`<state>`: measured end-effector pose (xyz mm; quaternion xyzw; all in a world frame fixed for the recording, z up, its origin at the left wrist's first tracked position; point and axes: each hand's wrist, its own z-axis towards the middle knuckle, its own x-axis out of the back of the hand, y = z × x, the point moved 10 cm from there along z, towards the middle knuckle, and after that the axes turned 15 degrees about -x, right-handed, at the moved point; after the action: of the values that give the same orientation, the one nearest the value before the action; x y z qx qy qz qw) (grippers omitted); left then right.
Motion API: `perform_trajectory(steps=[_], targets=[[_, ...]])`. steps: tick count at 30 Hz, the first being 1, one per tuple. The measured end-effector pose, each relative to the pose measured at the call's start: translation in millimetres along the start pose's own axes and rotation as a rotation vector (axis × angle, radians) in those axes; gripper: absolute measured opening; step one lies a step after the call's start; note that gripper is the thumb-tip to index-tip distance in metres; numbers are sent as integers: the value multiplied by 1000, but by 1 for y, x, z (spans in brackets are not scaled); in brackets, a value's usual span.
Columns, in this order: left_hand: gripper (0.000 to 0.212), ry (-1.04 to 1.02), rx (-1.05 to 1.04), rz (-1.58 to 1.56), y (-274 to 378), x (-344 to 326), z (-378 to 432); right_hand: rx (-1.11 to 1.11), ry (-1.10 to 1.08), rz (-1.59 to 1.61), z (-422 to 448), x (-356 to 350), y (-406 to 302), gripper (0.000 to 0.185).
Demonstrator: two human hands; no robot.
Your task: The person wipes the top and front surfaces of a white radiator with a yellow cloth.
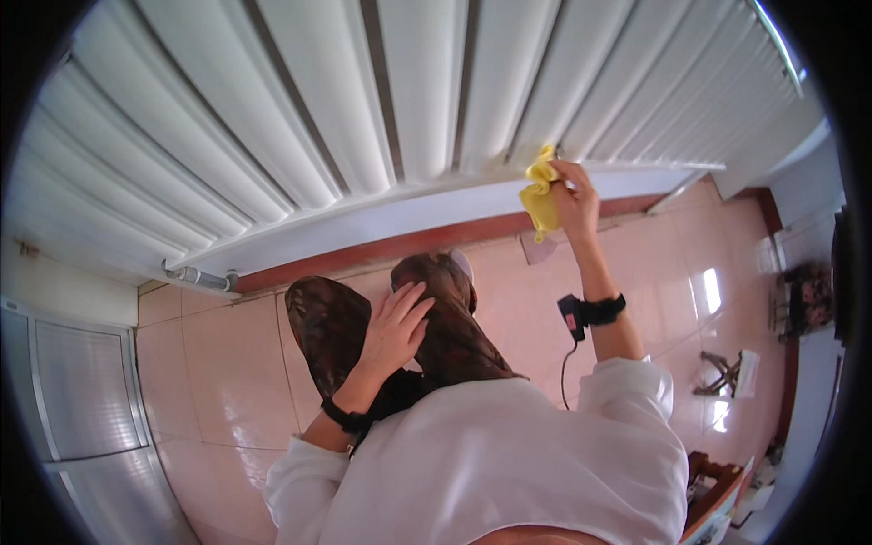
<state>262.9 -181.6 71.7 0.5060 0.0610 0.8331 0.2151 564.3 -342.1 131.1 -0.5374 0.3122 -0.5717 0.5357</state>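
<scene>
A white radiator point(422, 88) with tall vertical columns spans the upper part of the view. At its lower edge, right of the middle, my right hand point(578, 197) grips a bunched yellow cloth point(541, 204) between thumb and fingers. The top of the cloth lies against the foot of a column, and a loose end hangs below. My left hand point(395, 327) rests on my knee, on dark patterned trousers point(449, 340), holding nothing, its fingers somewhat apart. Each wrist wears a black strap; the right one carries a small device point(575, 317) with a cable.
A pipe valve point(201, 278) sits at the radiator's lower left corner. Pink floor tiles point(225, 368) meet a red skirting point(306, 262) below the radiator. Metal-framed panels point(88, 381) stand at left. A folding stool point(725, 375) and wooden furniture point(715, 494) are at right.
</scene>
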Motion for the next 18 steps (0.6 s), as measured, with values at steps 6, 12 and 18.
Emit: perform_trajectory(steps=[6,12,18], targets=[[35,14,215,422,-65,73,-55,588,327,82,10,30,-229,32],[34,170,272,327,-107,87,-93,910,536,-28,32,34,-417,40],[31,214,302,346,-102,94,-94,1222,887,-193,11,-20,-427,43]])
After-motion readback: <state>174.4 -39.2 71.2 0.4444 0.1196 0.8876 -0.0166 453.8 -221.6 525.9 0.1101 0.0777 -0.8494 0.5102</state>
